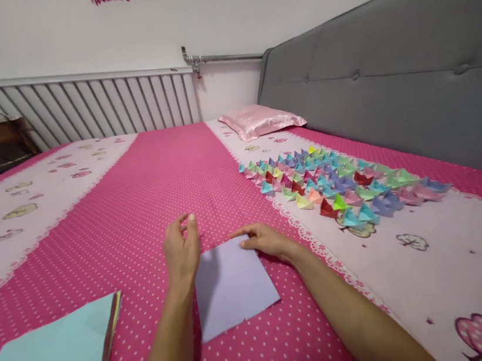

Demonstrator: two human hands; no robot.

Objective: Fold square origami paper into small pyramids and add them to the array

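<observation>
Head view: flat lavender paper square (234, 291) on pink dotted bedding (166, 184), far-right corner pinched by my right hand (264, 241); my left hand (180, 251) (free, fingers bent) beside its far-left edge, bedding stretching ahead.

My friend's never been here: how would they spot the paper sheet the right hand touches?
Start with the wide pink polka-dot bedspread band, left of the folded paper boats. On its near part lies a lavender paper sheet, its far right corner touched by the right hand. It is flat, unlike the boats, and lavender, unlike the light-blue-topped paper stack to its left.
</observation>
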